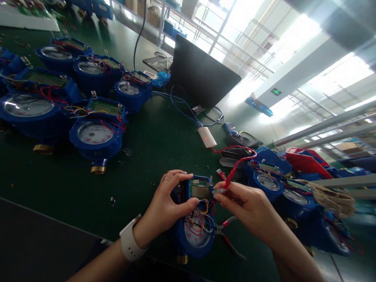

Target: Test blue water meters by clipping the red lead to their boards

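Observation:
My left hand grips the display housing of a blue water meter, fingers along the top edge and thumb at the lower edge. The housing is uncovered, showing a circuit board with a small grey display. Loose coloured wires spill over the round dial below it. My right hand pinches a greyish connector on the red cable against the housing's right side. Fingers hide the exact contact. Beside the meter lie cutting pliers with red-and-black handles.
The red cable runs to a small white box with a red light, wired in blue toward a black laptop. Several meters stand at left, and others at right. A dark pouch lies on the green table.

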### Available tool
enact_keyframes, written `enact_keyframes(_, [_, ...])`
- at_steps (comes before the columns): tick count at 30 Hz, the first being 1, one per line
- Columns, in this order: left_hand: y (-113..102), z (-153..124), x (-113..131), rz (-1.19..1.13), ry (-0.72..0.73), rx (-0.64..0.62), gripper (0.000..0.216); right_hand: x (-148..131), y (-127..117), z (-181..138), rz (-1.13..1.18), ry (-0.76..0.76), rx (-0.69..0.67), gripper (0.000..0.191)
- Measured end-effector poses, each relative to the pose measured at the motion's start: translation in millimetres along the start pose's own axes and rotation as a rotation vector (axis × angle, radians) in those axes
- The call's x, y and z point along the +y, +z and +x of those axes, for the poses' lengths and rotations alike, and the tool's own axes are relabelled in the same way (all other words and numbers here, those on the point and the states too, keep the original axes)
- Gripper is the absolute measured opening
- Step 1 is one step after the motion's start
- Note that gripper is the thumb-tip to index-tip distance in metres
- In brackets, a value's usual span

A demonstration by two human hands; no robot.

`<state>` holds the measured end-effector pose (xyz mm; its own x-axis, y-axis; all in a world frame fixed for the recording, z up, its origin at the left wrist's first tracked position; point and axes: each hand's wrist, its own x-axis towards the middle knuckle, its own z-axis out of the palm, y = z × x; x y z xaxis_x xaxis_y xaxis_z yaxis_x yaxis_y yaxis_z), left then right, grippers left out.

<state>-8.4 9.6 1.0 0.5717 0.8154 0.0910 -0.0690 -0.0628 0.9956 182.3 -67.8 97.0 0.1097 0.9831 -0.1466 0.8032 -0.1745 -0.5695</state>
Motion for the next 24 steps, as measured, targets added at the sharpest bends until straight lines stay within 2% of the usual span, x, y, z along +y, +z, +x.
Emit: enact_keyframes(24, [-0.2, 0.5, 0.1, -0.007, -0.006, -0.003, 0.039, -1.9, -0.9, -0.5, -0.019, -0.012, 0.009, 0.012])
